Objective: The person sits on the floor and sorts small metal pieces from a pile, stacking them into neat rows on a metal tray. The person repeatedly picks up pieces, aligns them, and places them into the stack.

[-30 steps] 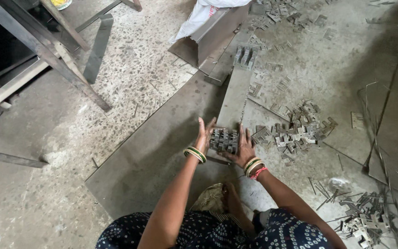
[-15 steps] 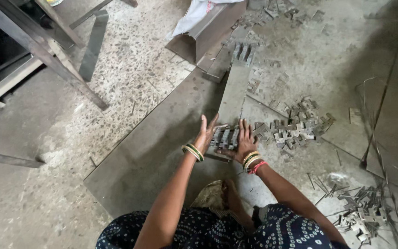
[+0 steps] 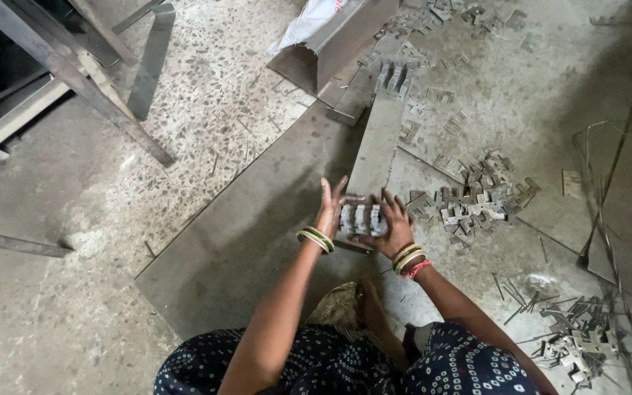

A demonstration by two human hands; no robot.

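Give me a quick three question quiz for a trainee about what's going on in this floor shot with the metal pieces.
1. True or false: both hands press on the same stack of metal pieces.
2. Which hand is nearer the loose pile of metal pieces: A left hand, B right hand?
3. What does the stack rest on?

Key: 1 true. 2 B. 3 The near end of a long metal strip lying on the floor.

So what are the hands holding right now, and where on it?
Both hands grip a stack of small metal stampings by its ends: left hand pressed flat on the left end, right hand cupping the right.
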